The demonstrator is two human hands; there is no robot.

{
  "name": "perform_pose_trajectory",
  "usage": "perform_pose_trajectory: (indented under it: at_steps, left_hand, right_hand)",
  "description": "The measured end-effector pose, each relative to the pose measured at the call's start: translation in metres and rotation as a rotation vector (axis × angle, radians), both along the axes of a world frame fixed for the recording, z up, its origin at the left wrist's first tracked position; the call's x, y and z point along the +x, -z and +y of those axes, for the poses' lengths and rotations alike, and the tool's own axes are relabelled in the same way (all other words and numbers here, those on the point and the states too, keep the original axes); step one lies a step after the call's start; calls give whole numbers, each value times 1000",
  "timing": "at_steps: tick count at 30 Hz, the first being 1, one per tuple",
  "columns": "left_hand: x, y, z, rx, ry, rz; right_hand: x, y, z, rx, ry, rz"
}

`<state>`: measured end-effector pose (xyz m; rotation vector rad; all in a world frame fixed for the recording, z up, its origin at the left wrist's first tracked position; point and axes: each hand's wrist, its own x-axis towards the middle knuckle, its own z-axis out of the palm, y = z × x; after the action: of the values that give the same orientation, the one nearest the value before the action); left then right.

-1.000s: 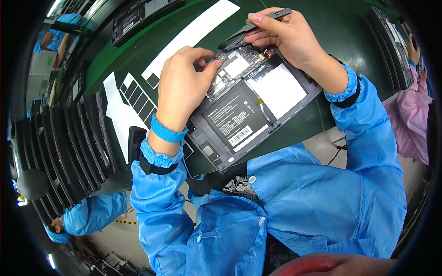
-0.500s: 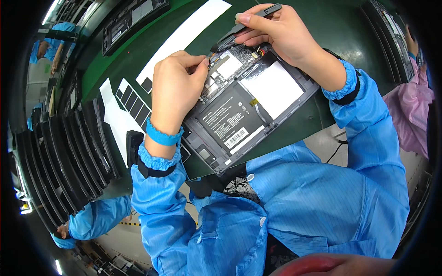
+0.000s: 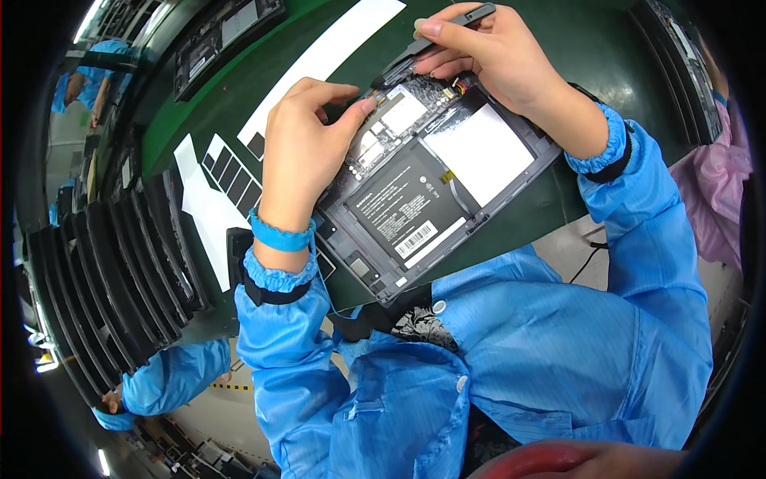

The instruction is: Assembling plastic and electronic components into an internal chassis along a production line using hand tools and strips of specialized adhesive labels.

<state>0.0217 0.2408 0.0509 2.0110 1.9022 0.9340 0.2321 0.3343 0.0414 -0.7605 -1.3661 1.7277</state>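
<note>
Tweezers (image 3: pixel 413 51) held aslant in grip of right hand (image 3: pixel 511 64), presumably for clear sight of circuit board (image 3: pixel 377 129); grip of left hand (image 3: pixel 305 136) narrowly parted near it.

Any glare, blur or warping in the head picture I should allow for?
Head view: fisheye warping curves the row of black slabs at left; darkness swallows the corners; the white panel in the opened device looks nearly washed out; the black battery appears sharp.
</note>
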Motion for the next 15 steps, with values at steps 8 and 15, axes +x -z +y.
perform_pose_trajectory:
  at_steps: [8, 15]
  left_hand:
    - [7, 3, -3, 35, 31, 31]
    - [2, 4, -1, 168, 156, 221]
  right_hand:
    - [0, -7, -1, 27, 1, -47]
    - [-1, -3, -1, -14, 3, -37]
